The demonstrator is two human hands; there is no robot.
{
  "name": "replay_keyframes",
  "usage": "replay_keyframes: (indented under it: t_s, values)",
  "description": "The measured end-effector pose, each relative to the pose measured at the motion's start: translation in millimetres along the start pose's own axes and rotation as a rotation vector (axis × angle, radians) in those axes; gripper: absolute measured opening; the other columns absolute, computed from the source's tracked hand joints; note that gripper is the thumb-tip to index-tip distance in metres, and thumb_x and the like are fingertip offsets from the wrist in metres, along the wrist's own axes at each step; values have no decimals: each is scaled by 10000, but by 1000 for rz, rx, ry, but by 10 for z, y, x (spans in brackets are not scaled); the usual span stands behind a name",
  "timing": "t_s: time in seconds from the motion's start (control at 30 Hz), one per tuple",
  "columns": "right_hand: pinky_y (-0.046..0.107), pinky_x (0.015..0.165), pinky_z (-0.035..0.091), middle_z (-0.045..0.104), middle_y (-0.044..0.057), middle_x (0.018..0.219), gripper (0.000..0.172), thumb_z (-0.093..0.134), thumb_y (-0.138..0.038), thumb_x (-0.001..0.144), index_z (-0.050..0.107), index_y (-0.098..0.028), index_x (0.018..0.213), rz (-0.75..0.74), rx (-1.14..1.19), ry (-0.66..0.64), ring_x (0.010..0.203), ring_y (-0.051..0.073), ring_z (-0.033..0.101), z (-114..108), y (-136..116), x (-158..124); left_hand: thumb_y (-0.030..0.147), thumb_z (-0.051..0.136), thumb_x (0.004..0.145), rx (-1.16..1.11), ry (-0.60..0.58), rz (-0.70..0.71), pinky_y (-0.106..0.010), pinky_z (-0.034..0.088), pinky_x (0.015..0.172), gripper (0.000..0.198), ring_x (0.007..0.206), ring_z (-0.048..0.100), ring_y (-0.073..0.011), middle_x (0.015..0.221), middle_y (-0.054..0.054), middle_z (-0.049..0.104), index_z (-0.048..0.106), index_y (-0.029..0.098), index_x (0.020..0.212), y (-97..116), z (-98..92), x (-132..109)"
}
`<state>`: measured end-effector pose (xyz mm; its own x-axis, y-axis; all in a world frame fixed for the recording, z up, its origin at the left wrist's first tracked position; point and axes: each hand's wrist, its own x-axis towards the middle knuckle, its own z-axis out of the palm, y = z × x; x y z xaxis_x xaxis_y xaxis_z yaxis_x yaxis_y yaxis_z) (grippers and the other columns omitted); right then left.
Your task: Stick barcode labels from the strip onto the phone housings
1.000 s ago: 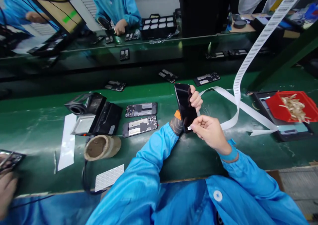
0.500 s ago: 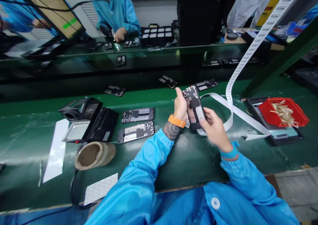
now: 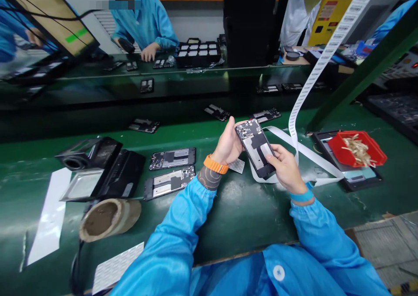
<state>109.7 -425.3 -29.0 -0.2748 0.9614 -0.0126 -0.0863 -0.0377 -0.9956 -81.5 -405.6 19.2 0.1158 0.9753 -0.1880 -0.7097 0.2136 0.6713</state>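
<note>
An opened phone point(image 3: 256, 146), its circuit board and silver inner plate facing up, is held tilted above the bench. My right hand point(image 3: 285, 167) grips its lower right edge, thumb on the front and fingers beneath. On the phone's upper left side is my left hand point(image 3: 228, 143), thumb raised and fingers partly hidden behind the phone as they support it. A small label sheet point(image 3: 237, 166) lies under the left hand. Two more opened phones point(image 3: 173, 158) rest on the green bench to the left. Behind the held phone, a white label strip point(image 3: 305, 152) curls across the bench.
A red bin point(image 3: 339, 149) of pale strips sits at right on a dark tray. At left are a black device point(image 3: 122, 174), a brown cardboard roll point(image 3: 112, 217) and a label sheet point(image 3: 117, 267). Several opened phones lie behind. A co-worker in blue point(image 3: 146, 21) works across the bench.
The phone has turned so that its inner face shows more fully. My left hand has eased off its left edge, uncovering more of the board. The whole view has shifted slightly.
</note>
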Motion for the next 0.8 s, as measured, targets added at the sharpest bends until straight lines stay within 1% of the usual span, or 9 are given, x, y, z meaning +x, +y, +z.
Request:
replay_keyframes:
  t_s: [0.17,0.27,0.33,0.43,0.53,0.6,0.67,0.73,0.8]
  values:
    - [358,716,608,765,39,908,422,756,-469,788,597,-210,1080,39,10,-19,799,218,736,3,-62,-17,508,388,1042,-5,1,30,-326,559,817,501,857,723,-204,917,-86,746,716,132,1081,-20,2,18]
    - [338,670,599,754,21,850,396,764,-458,774,581,-213,1026,57,28,-32,733,202,725,34,-77,-31,484,452,1028,-19,1,38,-335,556,856,443,875,723,-201,962,-86,750,707,133,1118,-32,28,-6]
    - [325,665,593,746,6,825,373,767,-435,778,566,-217,1004,61,75,-38,703,186,716,88,-58,-45,472,450,1031,-43,-26,36,-347,551,890,431,908,724,-206,1007,-89,752,693,143,1164,-84,44,-20]
    - [318,682,590,737,-10,816,392,786,-421,774,541,-224,1007,51,157,-58,698,171,710,167,-5,-61,506,420,1030,-105,-135,-79,-391,549,924,485,974,725,-242,1071,-119,750,667,145,1238,-219,42,-20]
    - [311,647,581,711,-20,769,426,791,-474,773,542,-221,1009,81,139,-182,650,160,691,137,13,-54,598,370,1013,-165,-208,-188,-442,566,898,606,975,730,-278,1080,-167,744,648,125,1269,-265,-11,-44]
    - [303,596,565,692,-14,729,403,740,-536,810,560,-211,967,109,54,-244,603,158,674,68,-7,-23,650,324,1004,-179,-173,-157,-458,584,865,669,924,737,-271,1053,-167,745,650,124,1259,-157,-86,-133]
    - [301,588,553,690,7,724,356,672,-543,861,579,-202,908,72,-81,-209,608,163,672,47,-31,39,691,275,995,-160,-81,-77,-472,597,846,721,872,736,-249,1024,-149,746,653,131,1247,44,-188,-311]
    - [320,663,555,705,31,767,249,638,-443,899,610,-196,879,-36,-297,-168,679,176,684,145,-28,124,718,228,986,-117,41,16,-472,609,825,775,838,728,-231,1015,-143,744,658,120,1227,250,-306,-562]
    - [357,780,542,722,67,855,121,631,-308,896,646,-188,892,-158,-575,-215,791,207,690,363,13,221,706,211,992,-56,157,74,-449,622,796,786,832,725,-222,1063,-159,740,664,98,1201,367,-435,-833]
